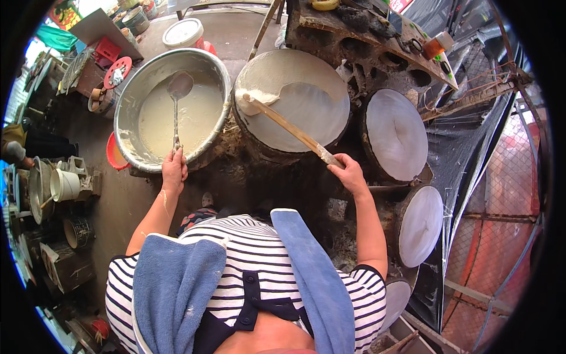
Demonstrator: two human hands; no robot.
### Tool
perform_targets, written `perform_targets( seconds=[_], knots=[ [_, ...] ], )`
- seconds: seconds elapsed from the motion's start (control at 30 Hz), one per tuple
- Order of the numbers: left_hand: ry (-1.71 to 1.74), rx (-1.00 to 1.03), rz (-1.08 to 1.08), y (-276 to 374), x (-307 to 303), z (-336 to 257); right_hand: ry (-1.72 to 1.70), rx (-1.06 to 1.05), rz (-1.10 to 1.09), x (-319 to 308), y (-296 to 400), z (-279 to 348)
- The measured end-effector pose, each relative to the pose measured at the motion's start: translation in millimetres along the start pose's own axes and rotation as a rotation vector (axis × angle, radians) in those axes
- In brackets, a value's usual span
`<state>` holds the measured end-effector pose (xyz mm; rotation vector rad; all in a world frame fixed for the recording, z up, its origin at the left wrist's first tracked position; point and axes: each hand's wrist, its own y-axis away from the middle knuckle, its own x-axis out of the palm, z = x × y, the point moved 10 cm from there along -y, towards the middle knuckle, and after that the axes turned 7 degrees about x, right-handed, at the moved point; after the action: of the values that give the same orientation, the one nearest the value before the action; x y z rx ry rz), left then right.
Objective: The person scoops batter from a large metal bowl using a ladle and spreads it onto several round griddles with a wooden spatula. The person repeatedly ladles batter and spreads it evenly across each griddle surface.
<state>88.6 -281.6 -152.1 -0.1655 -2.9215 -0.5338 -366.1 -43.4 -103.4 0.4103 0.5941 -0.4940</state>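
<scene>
My left hand (pixel 175 170) grips the handle of a metal ladle (pixel 180 86) over a large metal basin (pixel 224 79). Pale batter (pixel 199 117) fills the lower part of this basin. In my right hand (pixel 350 172) is a wooden stick (pixel 287 126), slanting across a round griddle (pixel 309 119). The stick's far end touches a thick lump of batter (pixel 250 106) at the griddle's left. A thin batter layer (pixel 292 66) covers the griddle's far and left parts, while its near right part shows a smooth pale surface. Batter streaks mark my left forearm.
More round griddles (pixel 396 132) curve down my right side, one of them (pixel 420 225) by my elbow. Beyond stands a sooty perforated ledge (pixel 353 40) with an orange-filled jar (pixel 437 45). A lidded white bucket (pixel 182 33) is behind the basin. At far left, another person's hand (pixel 27 163) touches a pan.
</scene>
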Motion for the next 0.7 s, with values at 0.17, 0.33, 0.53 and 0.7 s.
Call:
perform_targets(
  seconds=[0.17, 0.33, 0.53, 0.7],
  knots=[
    [-0.044, -0.029, 0.089, -29, -34, -2, -0.560, 0.334, 0.188, 168, 36, 78],
    [-0.037, -0.054, 0.173, -48, -58, -21, -1.017, 0.387, 0.060, 298, -31, 165],
    [-0.042, -0.060, 0.226, -75, -88, -35, -1.280, 0.504, -0.219, 328, 16, 158],
    [-0.046, -0.092, 0.256, -79, -101, -27, -1.248, 0.425, -0.227, 326, 22, 184]
  ],
)
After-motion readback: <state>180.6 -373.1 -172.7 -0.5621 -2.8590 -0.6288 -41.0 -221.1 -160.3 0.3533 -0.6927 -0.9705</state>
